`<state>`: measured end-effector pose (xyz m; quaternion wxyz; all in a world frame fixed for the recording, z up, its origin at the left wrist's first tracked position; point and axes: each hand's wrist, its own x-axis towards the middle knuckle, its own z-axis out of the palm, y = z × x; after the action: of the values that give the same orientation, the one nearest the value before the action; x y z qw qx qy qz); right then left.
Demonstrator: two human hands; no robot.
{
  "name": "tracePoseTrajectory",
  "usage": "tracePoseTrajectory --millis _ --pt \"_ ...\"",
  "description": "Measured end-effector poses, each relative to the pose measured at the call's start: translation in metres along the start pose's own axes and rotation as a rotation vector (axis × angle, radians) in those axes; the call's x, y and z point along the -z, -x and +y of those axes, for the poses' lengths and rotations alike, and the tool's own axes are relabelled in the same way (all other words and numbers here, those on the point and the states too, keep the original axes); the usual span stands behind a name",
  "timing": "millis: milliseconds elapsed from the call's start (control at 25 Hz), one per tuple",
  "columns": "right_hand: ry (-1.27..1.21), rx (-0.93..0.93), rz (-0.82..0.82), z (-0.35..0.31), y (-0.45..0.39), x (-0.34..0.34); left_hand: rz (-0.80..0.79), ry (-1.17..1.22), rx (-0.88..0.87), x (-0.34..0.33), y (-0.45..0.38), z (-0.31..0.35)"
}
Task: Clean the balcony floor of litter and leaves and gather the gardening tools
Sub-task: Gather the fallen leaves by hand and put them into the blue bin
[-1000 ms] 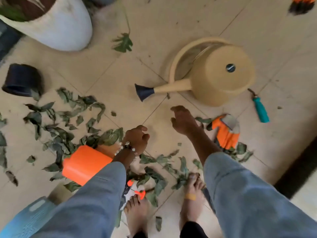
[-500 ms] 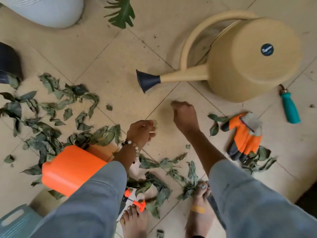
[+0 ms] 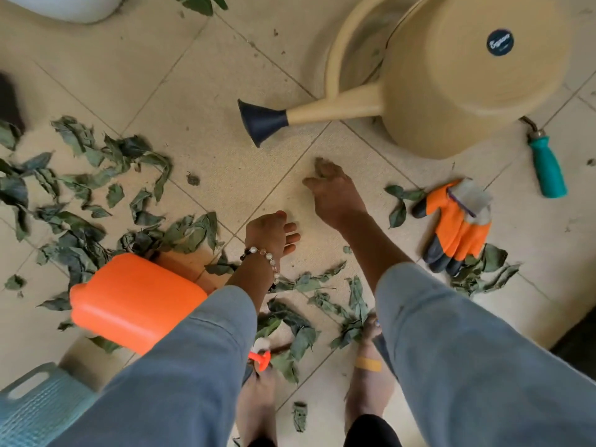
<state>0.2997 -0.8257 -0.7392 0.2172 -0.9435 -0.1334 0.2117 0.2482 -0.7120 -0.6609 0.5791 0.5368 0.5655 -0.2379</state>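
Green leaves (image 3: 80, 195) lie scattered over the beige tiles on the left, and more leaves (image 3: 300, 317) lie by my bare feet. My right hand (image 3: 335, 195) reaches down to the floor, its fingertips bunched on a small brown scrap (image 3: 320, 162). Closer to me, my left hand (image 3: 271, 233), with a bead bracelet, hovers with loose fingers and holds nothing I can see. A beige watering can (image 3: 451, 85) lies on its side at the top right. Orange work gloves (image 3: 458, 227) and a teal-handled tool (image 3: 546, 169) lie to the right.
An orange plastic container (image 3: 135, 301) lies on its side under my left arm. A light-blue basket (image 3: 38, 411) is at the bottom left. An orange-handled tool (image 3: 261, 359) shows by my left foot. A white pot (image 3: 64, 4) stands top left.
The camera has dropped closer to the floor. My right hand stayed near the same tile joint and its fingers closed down on the scrap. My left hand moved slightly right.
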Motion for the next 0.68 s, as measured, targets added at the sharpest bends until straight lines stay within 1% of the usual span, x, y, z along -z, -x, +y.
tracePoseTrajectory --millis 40,160,280,320,360,440,480,520,560,600,680 --pt "0.005 -0.02 -0.025 -0.001 -0.005 -0.005 0.003 -0.004 0.004 0.002 -0.001 0.0" --pt "0.043 0.005 0.055 -0.007 0.01 -0.007 -0.02 0.012 0.044 0.005 0.003 0.001" --pt "-0.175 -0.01 0.175 -0.013 0.047 0.002 -0.084 0.044 0.092 -0.002 0.008 -0.005" --pt "-0.206 -0.02 0.172 -0.015 0.06 0.002 -0.091 0.036 0.101 -0.005 0.012 -0.008" --pt "-0.179 -0.041 0.167 -0.016 0.072 0.001 -0.088 0.016 0.101 -0.009 0.015 -0.013" --pt "-0.099 -0.159 0.205 -0.007 0.079 0.002 -0.058 -0.004 0.093 -0.014 0.017 -0.02" --pt "-0.09 -0.237 0.194 -0.001 0.076 0.004 -0.042 0.008 0.095 -0.014 0.018 -0.022" --pt "-0.092 -0.296 0.153 0.004 0.069 0.007 -0.033 0.024 0.102 -0.013 0.018 -0.022" --pt "-0.089 -0.307 0.107 0.01 0.06 0.007 -0.027 0.032 0.111 -0.011 0.018 -0.023" --pt "-0.05 -0.277 0.065 0.015 0.051 0.004 -0.024 0.036 0.113 -0.008 0.017 -0.024" --pt "0.116 -0.125 0.042 0.011 0.041 -0.006 -0.018 0.042 0.107 -0.002 0.015 -0.025"
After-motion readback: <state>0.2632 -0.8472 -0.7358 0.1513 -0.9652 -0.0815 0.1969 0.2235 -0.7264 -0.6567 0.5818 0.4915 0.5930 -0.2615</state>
